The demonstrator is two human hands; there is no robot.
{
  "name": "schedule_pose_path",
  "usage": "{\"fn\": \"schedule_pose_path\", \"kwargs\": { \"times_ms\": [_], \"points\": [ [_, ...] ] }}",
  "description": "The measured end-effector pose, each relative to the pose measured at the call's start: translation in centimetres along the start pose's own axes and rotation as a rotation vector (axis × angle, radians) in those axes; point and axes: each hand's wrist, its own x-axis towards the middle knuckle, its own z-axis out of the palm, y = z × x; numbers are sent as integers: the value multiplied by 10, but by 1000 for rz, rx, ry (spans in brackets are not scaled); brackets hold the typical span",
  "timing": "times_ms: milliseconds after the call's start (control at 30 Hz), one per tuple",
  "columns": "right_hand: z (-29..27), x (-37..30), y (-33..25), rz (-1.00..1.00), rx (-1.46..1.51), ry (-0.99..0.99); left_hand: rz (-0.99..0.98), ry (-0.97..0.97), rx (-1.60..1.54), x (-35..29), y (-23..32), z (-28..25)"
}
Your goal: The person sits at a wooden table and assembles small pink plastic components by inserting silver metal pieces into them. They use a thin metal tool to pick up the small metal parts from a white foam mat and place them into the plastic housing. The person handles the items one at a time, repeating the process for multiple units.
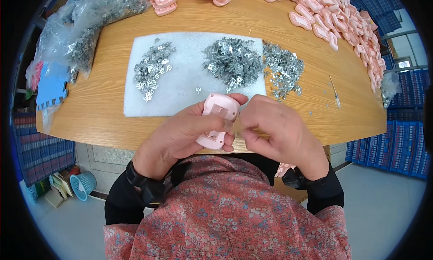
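Head view: nearest the camera a floral-patterned garment (225, 215) is seen, with dark sleeves and a black wristband on each forearm. Just above it the left hand (180, 136) is wrapped around a small pink plastic casing (218, 120) — fingers curled beneath, thumb laid along its upper side — so the casing is gripped at its long edges. The right hand (277, 129) is pinched at the casing's right edge, thumb and forefinger pressed together; whether a small part is held between them cannot be told. The casing is held in the air over the near edge of the wooden table (99, 106), between the two hands and touching both.

It is judged light, stiff and smooth — likely slippery if gripped loosely, and best held by its sides, away from the open recess on its face.

Beyond, a white foam mat (180, 97) is spread with heaps of small metal clips (232, 61); more pink casings (324, 20) are piled at the far edge, and clear bags (85, 30) lie at the left.
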Motion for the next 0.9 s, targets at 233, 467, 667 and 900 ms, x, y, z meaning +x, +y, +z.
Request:
{"fn": "schedule_pose_path", "kwargs": {
  "times_ms": [233, 467, 667, 900],
  "points": [
    [11, -19, 24, 363, 384, 354, 81, -82, -106, 10, 0, -3],
    [9, -26, 37, 445, 36, 332, 491, 172, 13, 12, 5, -9],
    [-7, -46, 46, 488, -98, 305, 569, 316, 129, -6, 23, -16],
    [-78, -116, 60, 674, 71, 603, 561, 394, 168, -12, 11, -11]
  ]
}}
